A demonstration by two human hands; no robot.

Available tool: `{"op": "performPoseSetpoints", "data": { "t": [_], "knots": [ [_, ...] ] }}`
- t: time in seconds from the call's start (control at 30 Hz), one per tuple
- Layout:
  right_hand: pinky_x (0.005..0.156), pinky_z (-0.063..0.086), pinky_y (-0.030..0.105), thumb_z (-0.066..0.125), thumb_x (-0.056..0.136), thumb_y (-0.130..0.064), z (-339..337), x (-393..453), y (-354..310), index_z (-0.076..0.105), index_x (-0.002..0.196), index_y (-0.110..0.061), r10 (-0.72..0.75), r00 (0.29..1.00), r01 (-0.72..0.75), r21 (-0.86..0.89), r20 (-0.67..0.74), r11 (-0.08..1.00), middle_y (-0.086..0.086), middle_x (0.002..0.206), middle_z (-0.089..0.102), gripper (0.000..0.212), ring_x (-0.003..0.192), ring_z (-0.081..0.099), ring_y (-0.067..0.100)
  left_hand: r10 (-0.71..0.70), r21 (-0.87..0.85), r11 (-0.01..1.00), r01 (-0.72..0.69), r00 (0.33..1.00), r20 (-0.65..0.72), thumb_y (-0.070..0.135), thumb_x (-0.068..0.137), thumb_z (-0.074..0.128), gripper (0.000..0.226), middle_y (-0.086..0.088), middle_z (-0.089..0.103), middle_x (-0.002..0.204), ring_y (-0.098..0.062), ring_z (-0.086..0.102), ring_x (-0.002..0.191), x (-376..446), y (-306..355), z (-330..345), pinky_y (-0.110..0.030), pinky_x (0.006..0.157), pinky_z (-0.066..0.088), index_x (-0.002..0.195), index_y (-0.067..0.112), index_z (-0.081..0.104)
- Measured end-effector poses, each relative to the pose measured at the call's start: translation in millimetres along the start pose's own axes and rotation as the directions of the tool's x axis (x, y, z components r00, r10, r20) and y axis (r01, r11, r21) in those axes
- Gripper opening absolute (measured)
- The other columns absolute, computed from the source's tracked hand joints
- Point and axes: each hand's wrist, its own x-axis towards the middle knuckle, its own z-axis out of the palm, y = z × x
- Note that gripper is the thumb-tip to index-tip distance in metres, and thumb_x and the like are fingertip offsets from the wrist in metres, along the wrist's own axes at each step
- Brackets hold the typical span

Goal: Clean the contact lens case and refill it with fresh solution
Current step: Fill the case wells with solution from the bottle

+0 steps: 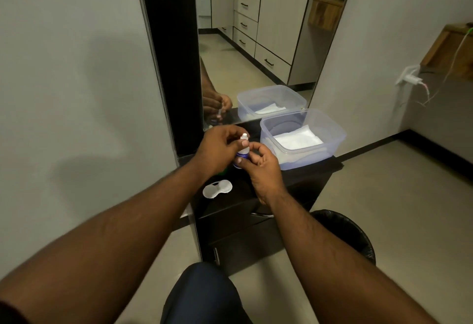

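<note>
Two hands share one solution bottle [242, 153]: left hand [220, 148] clamps the body upright, right hand [258, 164] pinches its lower part, probably steadying it for uncapping. Below this grip, the lens case [217, 188] lies on the worktop [294, 177]; its wells look uncovered, ready for filling.

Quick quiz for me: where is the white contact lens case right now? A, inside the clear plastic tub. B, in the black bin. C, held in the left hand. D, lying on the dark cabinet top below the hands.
D: the white lens case lies on the dark cabinet top, below both hands, which hold the small solution bottle instead.
</note>
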Motion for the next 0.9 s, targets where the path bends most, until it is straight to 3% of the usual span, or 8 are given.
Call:
{"op": "performPoseSetpoints", "data": {
  "t": [0.13, 0.2, 0.27, 0.33, 0.5, 0.67, 0.8, 0.9],
  "knots": [
    [0.093, 0.052, 0.03, 0.065, 0.085, -0.001, 3, 0, 2, 0.057, 0.124, -0.01, -0.038, 0.999, 0.036, -0.084, -0.02, 0.996, 0.005, 0.118, 0.067, 0.041, 0.109, 0.064, 0.016, 0.007, -0.074, 0.997, 0.004, 0.989, 0.145, 0.007, 0.09, 0.062, 0.026, 0.0, 0.068, 0.103, -0.004, 0.064, 0.095, -1, 2, -14, -0.006, 0.075, 0.049, 0.114, 0.013, 0.065],
    [0.096, 0.051, 0.03, 0.064, 0.086, -0.002, 6, -1, 3, 0.056, 0.124, -0.011, -0.063, 0.993, 0.051, -0.113, -0.098, 0.992, 0.005, 0.121, 0.065, 0.04, 0.112, 0.062, 0.015, -0.034, -0.117, 0.992, 0.046, 0.994, 0.099, 0.009, 0.083, 0.071, 0.041, -0.003, 0.067, 0.103, -0.008, 0.065, 0.093, -5, -1, -23, -0.014, 0.075, 0.053, 0.121, 0.016, 0.057],
    [0.098, 0.048, 0.028, 0.065, 0.086, -0.006, 11, -2, 5, 0.055, 0.122, -0.015, -0.117, 0.977, 0.078, -0.215, -0.177, 0.974, 0.001, 0.123, 0.063, 0.039, 0.114, 0.059, 0.011, -0.078, 0.035, 0.996, 0.078, 0.997, 0.004, 0.01, 0.077, 0.077, 0.046, -0.007, 0.061, 0.098, -0.016, 0.062, 0.088, -11, -9, -36, -0.025, 0.075, 0.054, 0.116, 0.015, 0.054],
    [0.097, 0.046, 0.027, 0.068, 0.084, -0.011, 15, -2, 6, 0.056, 0.119, -0.02, -0.178, 0.956, 0.093, -0.335, -0.232, 0.938, -0.002, 0.121, 0.063, 0.038, 0.112, 0.058, 0.009, -0.118, 0.263, 0.958, 0.115, 0.993, -0.002, 0.009, 0.074, 0.078, 0.039, -0.009, 0.058, 0.099, -0.022, 0.06, 0.091, -16, -19, -51, -0.032, 0.076, 0.051, 0.106, 0.015, 0.057],
    [0.087, 0.044, 0.022, 0.075, 0.079, -0.017, 17, 6, 0, 0.063, 0.116, -0.015, -0.239, 0.934, 0.041, -0.584, -0.266, 0.811, 0.002, 0.113, 0.062, 0.039, 0.101, 0.057, 0.013, -0.26, 0.526, 0.844, 0.107, 0.939, 0.227, 0.018, 0.079, 0.076, 0.058, -0.009, 0.052, 0.126, -0.022, 0.054, 0.109, -28, -35, -75, -0.03, 0.088, 0.048, 0.131, 0.02, 0.051],
    [0.081, 0.042, 0.021, 0.075, 0.078, -0.013, 13, 6, -4, 0.062, 0.117, -0.012, -0.187, 0.942, -0.021, -0.604, -0.278, 0.796, 0.004, 0.113, 0.066, 0.04, 0.094, 0.057, 0.01, -0.283, 0.505, 0.86, 0.074, 0.893, 0.35, 0.007, 0.081, 0.071, 0.075, -0.008, 0.044, 0.145, -0.026, 0.047, 0.129, -33, -32, -74, -0.038, 0.103, 0.045, 0.146, 0.019, 0.034],
    [0.084, 0.044, 0.021, 0.077, 0.076, -0.014, 14, -3, -6, 0.048, 0.135, -0.014, -0.175, 0.933, -0.032, -0.555, -0.315, 0.831, 0.002, 0.117, 0.06, 0.065, 0.098, 0.054, 0.009, -0.263, 0.515, 0.855, 0.061, 0.907, 0.329, 0.009, 0.08, 0.073, 0.075, -0.008, 0.046, 0.145, -0.025, 0.048, 0.129, -31, -34, -67, -0.038, 0.103, 0.046, 0.145, 0.017, 0.035],
    [0.068, 0.046, 0.018, 0.075, 0.08, -0.018, 13, -22, -2, 0.054, 0.12, -0.02, -0.311, 0.91, 0.102, -0.577, -0.275, 0.81, 0.001, 0.096, 0.054, 0.045, 0.078, 0.052, 0.008, -0.25, 0.496, 0.865, 0.079, 0.925, 0.288, 0.008, 0.079, 0.074, 0.074, -0.009, 0.051, 0.14, -0.025, 0.053, 0.124, -28, -35, -65, -0.036, 0.099, 0.048, 0.144, 0.015, 0.038]
  ]
}}
